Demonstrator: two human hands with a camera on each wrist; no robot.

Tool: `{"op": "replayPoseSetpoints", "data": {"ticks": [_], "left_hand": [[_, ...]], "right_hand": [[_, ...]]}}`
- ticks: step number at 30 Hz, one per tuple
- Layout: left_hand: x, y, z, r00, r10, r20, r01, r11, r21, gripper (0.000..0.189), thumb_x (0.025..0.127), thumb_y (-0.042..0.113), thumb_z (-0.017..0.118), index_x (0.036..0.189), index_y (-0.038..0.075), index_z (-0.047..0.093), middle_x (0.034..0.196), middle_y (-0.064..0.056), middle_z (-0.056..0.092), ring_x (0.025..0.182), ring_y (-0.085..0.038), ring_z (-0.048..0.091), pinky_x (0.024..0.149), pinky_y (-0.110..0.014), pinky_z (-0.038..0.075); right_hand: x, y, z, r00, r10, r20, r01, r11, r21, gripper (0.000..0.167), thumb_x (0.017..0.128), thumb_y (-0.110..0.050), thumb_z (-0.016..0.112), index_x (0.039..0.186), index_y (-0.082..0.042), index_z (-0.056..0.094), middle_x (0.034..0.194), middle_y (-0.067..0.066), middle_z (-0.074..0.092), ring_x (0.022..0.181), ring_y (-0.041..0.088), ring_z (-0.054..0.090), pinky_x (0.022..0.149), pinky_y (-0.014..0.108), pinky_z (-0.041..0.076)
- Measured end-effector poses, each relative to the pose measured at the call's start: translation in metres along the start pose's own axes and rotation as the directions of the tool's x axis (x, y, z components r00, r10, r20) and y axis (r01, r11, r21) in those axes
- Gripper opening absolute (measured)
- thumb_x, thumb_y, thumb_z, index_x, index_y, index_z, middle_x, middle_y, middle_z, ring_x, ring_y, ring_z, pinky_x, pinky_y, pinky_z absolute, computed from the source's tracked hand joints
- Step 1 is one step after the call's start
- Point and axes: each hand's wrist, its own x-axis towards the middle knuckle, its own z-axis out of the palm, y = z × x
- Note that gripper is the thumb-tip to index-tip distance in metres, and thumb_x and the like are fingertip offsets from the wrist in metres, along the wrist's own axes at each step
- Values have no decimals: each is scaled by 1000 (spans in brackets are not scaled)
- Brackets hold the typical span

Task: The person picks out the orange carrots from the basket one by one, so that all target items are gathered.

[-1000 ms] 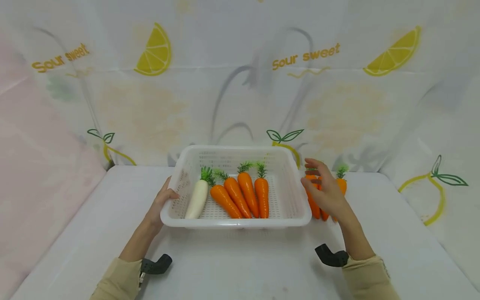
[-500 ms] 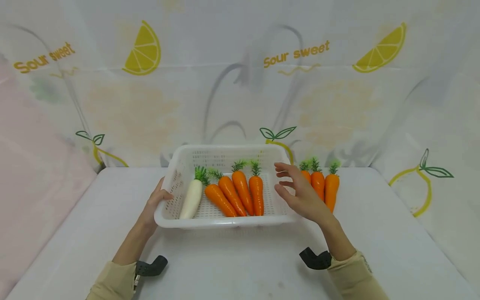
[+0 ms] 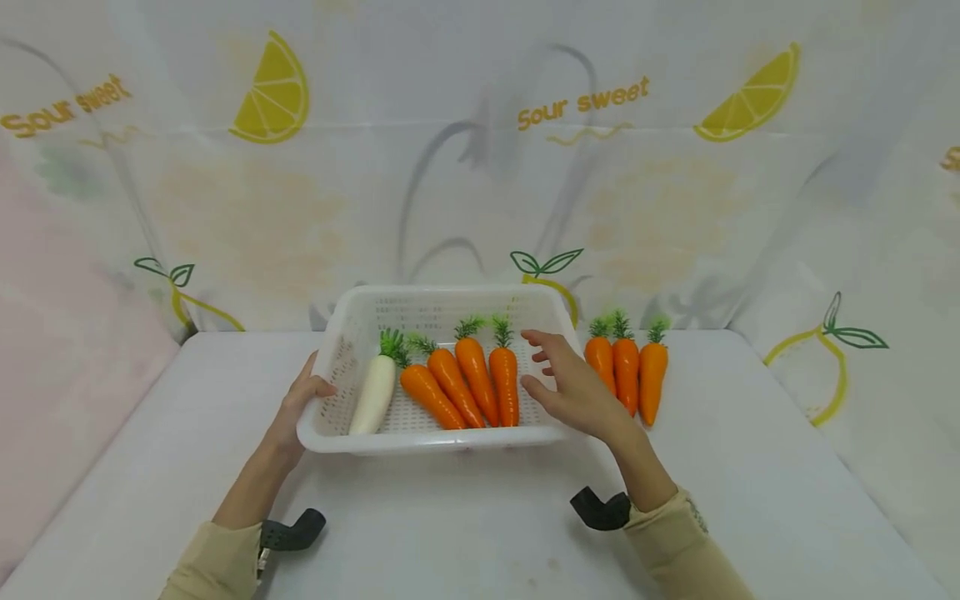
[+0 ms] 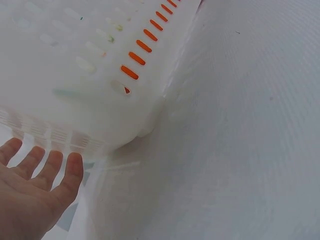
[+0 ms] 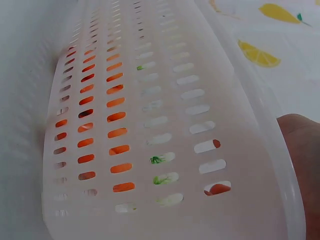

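A white plastic basket with slotted walls holds a white radish and, to its right, several orange carrots with green tops. My left hand grips the basket's left side, thumb over the rim. In the left wrist view, that hand's spread fingers lie at the outer wall. My right hand hovers over the basket's right part, fingers loosely bent and holding nothing. In the right wrist view the basket wall hides most of that hand.
Three more carrots lie side by side on the white table, just right of the basket. A printed cloth with lemon pictures stands behind the table. Black wrist mounts sit on both forearms.
My right hand has moved left, from beside the carrots on the table to above the basket's right part. My left hand still grips the basket. The whole head view has shifted slightly.
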Motion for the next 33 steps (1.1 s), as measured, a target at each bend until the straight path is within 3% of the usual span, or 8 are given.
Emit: {"op": "replayPoseSetpoints", "data": {"ticks": [7, 12, 15, 21, 28, 33], "left_hand": [[-1, 1, -3, 1000, -6, -1, 6, 1000, -3, 72, 84, 15, 25, 152, 27, 5, 158, -14, 11, 139, -37, 16, 102, -54, 18], [-1, 1, -4, 1000, -12, 4, 12, 1000, 2, 73, 84, 15, 26, 152, 28, 4, 158, -14, 8, 142, -40, 11, 104, -60, 14], [0, 2, -2, 1000, -10, 15, 10, 1000, -7, 74, 83, 14, 26, 152, 28, 4, 159, -14, 6, 142, -42, 8, 104, -64, 11], [0, 1, -1, 1000, -13, 17, 13, 1000, -16, 74, 83, 14, 26, 152, 28, 2, 159, -13, 3, 143, -41, 5, 105, -64, 8], [-1, 0, -1, 1000, -3, 11, 3, 1000, -16, 75, 83, 14, 27, 152, 26, 3, 159, -13, 2, 144, -42, 4, 105, -67, 7], [1, 0, -1, 1000, 15, 20, -14, 1000, -23, 73, 83, 14, 27, 152, 26, 3, 159, -14, 5, 143, -41, 7, 105, -64, 8]], "right_hand": [[9, -4, 6, 999, 43, 2, -42, 993, -112, 60, 90, -23, 58, 144, -15, 34, 138, 8, 45, 111, 22, 57, 86, 39, 50], [19, -6, 13, 990, 93, 103, -84, 992, -90, 63, 90, -23, 57, 145, -12, 31, 140, 14, 41, 112, 28, 56, 86, 41, 49], [21, -6, 15, 981, 135, 138, -122, 987, -102, 65, 89, -24, 58, 146, -12, 30, 141, 17, 39, 104, 32, 58, 87, 43, 49], [28, -3, 20, 975, 188, 115, -171, 974, -148, 64, 88, -23, 59, 145, -12, 31, 137, 18, 42, 85, 27, 60, 84, 43, 49], [34, -4, 25, 967, 199, 157, -177, 974, -143, 67, 88, -20, 58, 146, -6, 28, 139, 23, 38, 87, 29, 59, 84, 45, 49], [35, -4, 25, 958, 211, 196, -172, 965, -199, 68, 88, -20, 59, 146, -4, 26, 142, 25, 34, 92, 33, 60, 88, 46, 48]]}}
